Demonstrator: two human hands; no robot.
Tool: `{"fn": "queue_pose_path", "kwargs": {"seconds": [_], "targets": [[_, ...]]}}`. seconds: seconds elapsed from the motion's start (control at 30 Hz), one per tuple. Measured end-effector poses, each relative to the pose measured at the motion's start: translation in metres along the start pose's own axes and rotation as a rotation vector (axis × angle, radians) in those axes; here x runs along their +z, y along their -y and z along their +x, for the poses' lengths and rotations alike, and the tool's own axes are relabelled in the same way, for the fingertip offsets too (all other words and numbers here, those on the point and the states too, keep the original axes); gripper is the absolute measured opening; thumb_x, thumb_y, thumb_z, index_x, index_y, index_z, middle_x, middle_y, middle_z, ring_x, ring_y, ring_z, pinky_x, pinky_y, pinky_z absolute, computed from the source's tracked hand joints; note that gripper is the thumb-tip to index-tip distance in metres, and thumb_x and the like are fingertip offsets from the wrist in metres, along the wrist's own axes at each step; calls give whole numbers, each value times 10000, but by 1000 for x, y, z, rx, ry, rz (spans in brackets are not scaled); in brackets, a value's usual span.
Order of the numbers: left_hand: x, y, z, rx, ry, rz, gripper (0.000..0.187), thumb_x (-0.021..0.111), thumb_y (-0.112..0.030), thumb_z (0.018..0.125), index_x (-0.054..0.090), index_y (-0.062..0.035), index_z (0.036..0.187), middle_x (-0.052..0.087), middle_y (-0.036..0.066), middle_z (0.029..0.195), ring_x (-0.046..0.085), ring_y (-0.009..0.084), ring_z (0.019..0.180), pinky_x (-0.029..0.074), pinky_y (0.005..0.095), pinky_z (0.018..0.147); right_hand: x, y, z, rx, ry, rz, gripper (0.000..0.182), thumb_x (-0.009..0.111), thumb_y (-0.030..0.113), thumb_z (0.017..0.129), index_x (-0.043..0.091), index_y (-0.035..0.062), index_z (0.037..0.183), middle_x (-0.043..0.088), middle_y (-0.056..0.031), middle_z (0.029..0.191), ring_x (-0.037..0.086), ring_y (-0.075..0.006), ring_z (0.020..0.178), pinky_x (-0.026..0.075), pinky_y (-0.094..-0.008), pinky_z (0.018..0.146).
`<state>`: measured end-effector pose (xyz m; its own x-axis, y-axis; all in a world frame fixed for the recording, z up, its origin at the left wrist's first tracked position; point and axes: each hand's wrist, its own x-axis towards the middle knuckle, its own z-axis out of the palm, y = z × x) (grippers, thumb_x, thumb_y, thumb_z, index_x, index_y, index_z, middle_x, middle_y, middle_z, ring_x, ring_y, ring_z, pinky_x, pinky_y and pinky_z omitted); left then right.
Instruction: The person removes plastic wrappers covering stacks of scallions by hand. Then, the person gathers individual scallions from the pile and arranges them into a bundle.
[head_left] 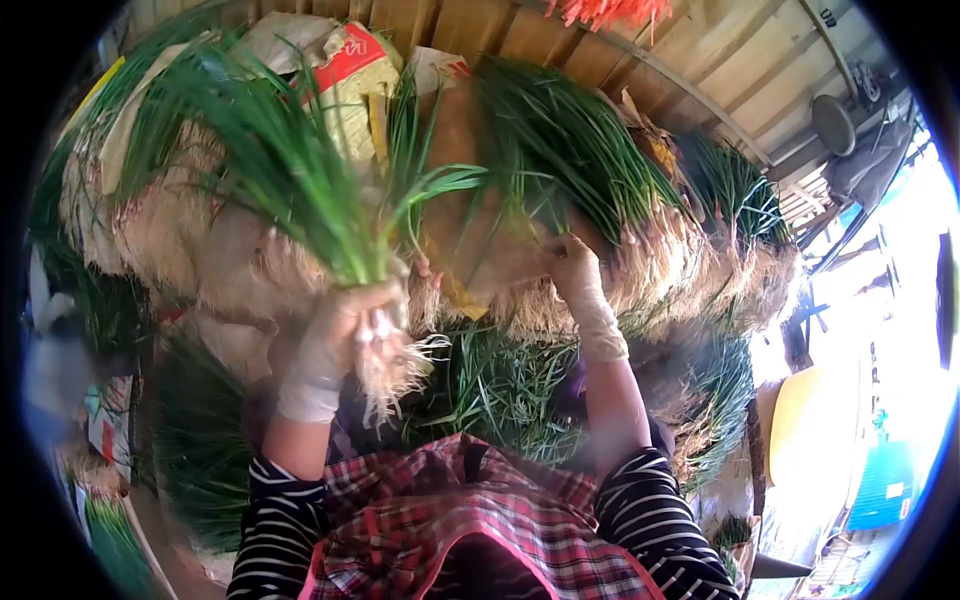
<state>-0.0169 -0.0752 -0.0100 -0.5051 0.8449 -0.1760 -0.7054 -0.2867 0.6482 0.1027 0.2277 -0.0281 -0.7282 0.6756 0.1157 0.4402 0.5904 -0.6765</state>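
Nearest the camera is a red plaid apron (470, 530), with striped sleeves (655, 520) on both arms. Just beyond it, the left hand (345, 335), in a pale glove, is closed in a fist around a bunch of green onions (290, 170); the white roots hang below the fist and the green blades fan up and to the left. The right hand (572, 265), also gloved, reaches further out, its fingers curled into the rooty ends of a stacked bundle (570, 150); what it pinches there cannot be told. Loose greens (500, 385) lie between the arms. Behind, more bundles are piled against a wooden wall (700, 60), with a printed sack (350, 70) among them.
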Motion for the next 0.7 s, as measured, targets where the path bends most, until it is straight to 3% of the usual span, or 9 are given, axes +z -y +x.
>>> {"fn": "queue_pose_path", "kwargs": {"seconds": [0.03, 0.13, 0.17, 0.27, 0.33, 0.43, 0.53, 0.6, 0.7], "targets": [[8, 10, -1, -50, -17, 26, 267, 624, -74, 749, 530, -43, 997, 597, 85, 719, 601, 174, 575, 540, 305, 510, -4, 20, -6, 72, -2, -274, 169, 648, 119, 725, 602, 14, 850, 606, -71, 686, 546, -121, 614, 452, -264, 578], [6, 50, 24, -19, -9, 82, 311, 629, -82, 752, 509, -28, 1035, 580, 76, 721, 610, 168, 627, 537, 312, 512, 9, 17, -21, -190, -159, 69, 136, 638, 59, 728, 591, 26, 851, 592, -70, 674, 542, -131, 595, 449, -266, 566], [13, 54, 26, -157, -83, 96, 394, 637, -94, 759, 462, -15, 1103, 552, 55, 700, 597, 167, 631, 532, 310, 507, 14, 28, -29, -197, -146, 144, 138, 598, -4, 740, 582, 41, 870, 581, -67, 674, 548, -134, 603, 449, -275, 563], [7, 79, 53, -152, 44, 5, 304, 609, -169, 815, 505, -2, 1047, 534, 49, 621, 496, 122, 438, 479, 238, 422, 34, 52, -57, -224, 122, -60, 181, 575, -26, 747, 567, 54, 909, 584, -70, 725, 554, -140, 635, 447, -280, 564], [11, 79, 64, -189, -51, 92, 280, 594, -217, 836, 543, -2, 1009, 511, 39, 568, 441, 90, 369, 427, 170, 364, 60, 47, -71, -608, 7, 69, 276, 557, -51, 733, 560, 71, 981, 588, -80, 775, 553, -144, 660, 454, -287, 570], [14, 75, 61, -147, -107, 39, 288, 601, -227, 831, 553, 3, 997, 525, 53, 694, 477, 69, 460, 383, 131, 345, 43, 49, -59, -225, 310, -166, 445, 528, -79, 703, 547, 102, 1109, 615, -126, 963, 601, -230, 842, 488, -326, 715], [32, 47, 43, -142, -184, 48, 282, 592, -160, 830, 520, 11, 1043, 531, 83, 760, 469, 57, 491, 379, 131, 358, 2, 69, -39, -159, 265, -174, 464, 472, -57, 720, 532, 107, 1150, 592, -152, 1060, 564, -310, 986, 461, -348, 853], [-3, 58, 50, -162, 45, -25, 248, 585, -115, 828, 517, 29, 1017, 544, 110, 742, 432, 40, 469, 332, 115, 348, 16, 76, -30, -594, -2, -58, 431, 511, -15, 729, 542, 117, 1138, 604, -151, 989, 583, -300, 937, 475, -351, 820], [6, 51, 40, -230, -51, -46, 222, 589, -81, 819, 512, 35, 992, 558, 140, 751, 409, 27, 465, 279, 94, 338, 51, 103, -28, -440, 405, 117, 367, 551, 41, 735, 562, 125, 1092, 604, -151, 891, 589, -299, 873, 490, -349, 760]]}}
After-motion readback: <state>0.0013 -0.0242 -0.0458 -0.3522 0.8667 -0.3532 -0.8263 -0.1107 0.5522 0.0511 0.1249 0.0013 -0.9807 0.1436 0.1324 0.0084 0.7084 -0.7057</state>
